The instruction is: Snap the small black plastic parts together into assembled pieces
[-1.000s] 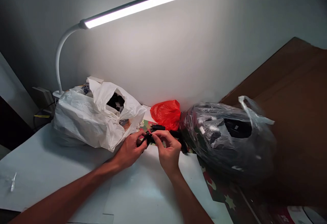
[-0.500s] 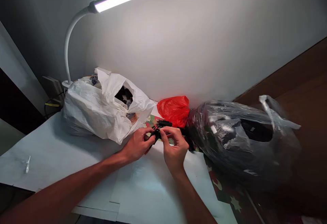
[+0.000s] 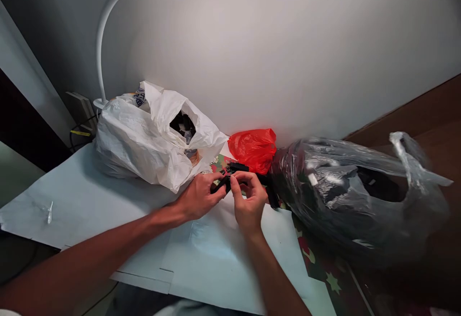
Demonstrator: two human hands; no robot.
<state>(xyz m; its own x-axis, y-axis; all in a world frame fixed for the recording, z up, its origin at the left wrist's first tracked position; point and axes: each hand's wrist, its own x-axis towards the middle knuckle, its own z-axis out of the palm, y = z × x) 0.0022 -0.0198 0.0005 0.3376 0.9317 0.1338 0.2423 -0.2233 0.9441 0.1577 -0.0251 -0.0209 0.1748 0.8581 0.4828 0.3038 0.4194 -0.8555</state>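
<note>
My left hand (image 3: pixel 201 195) is closed around a small black piece (image 3: pixel 220 184), whose exact kind I cannot make out. The thumb and fingertips of my right hand (image 3: pixel 249 197) are pinched at the right end of that piece; anything tiny between them is hidden. Just beyond the fingertips lies another black block-shaped part (image 3: pixel 238 167), beside small metallic bits (image 3: pixel 228 166) on a patterned surface. Further black parts (image 3: pixel 272 196) lie to the right of my right hand.
A full white plastic bag (image 3: pixel 133 148) with black items inside stands at the left. Behind my hands sits a red bag (image 3: pixel 254 148); a large clear bag (image 3: pixel 345 210) fills the right. White sheets (image 3: pixel 201 253) cover the table. A lamp (image 3: pixel 103 42) rises at the back left.
The view has tilted down and shifted slightly left. My left hand has turned, with its back more upward and the black piece lying flatter. Both hands stay together at the piece.
</note>
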